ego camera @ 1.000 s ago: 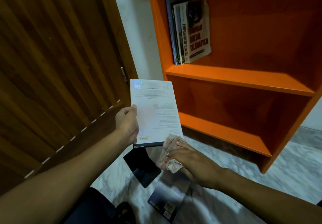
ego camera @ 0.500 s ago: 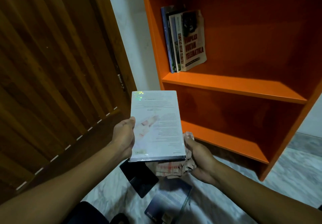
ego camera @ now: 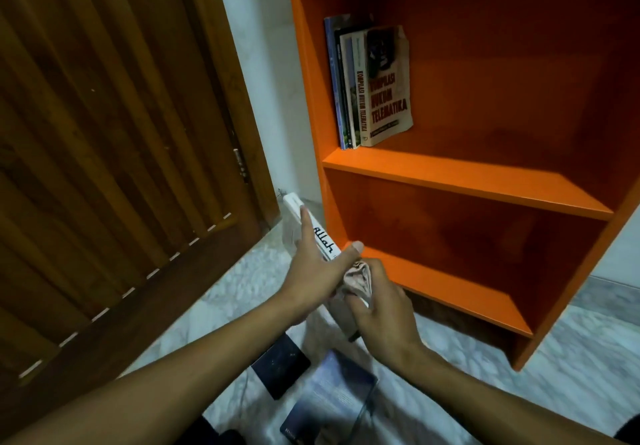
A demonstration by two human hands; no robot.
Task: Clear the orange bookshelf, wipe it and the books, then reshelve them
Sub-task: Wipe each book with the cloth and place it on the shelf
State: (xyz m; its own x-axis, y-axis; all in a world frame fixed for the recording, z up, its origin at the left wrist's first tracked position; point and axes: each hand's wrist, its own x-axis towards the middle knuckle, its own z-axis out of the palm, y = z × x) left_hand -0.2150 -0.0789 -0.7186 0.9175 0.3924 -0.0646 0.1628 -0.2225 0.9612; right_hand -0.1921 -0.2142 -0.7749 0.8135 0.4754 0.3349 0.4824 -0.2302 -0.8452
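Observation:
My left hand [ego camera: 317,268] holds a white book [ego camera: 294,210] spine up, thumb on one side and forefinger stretched along the spine, which reads "Allah". My right hand [ego camera: 379,309] grips a crumpled pinkish cloth [ego camera: 356,280] pressed against the book's near end. Both are low in front of the orange bookshelf [ego camera: 467,178]. Several books [ego camera: 372,84] stand at the left end of its middle shelf, the outermost titled "Kompilasi Hukum Telematika". The two lower shelves hold nothing.
A brown wooden door [ego camera: 104,133] fills the left, with a white wall strip between it and the shelf. On the marble floor [ego camera: 571,358] below my arms lie a dark book [ego camera: 280,365] and a bluish book [ego camera: 332,403].
The white book has turned from cover facing me to spine up. My right hand with the cloth has moved from under its lower edge to its near end. The camera view has dropped slightly.

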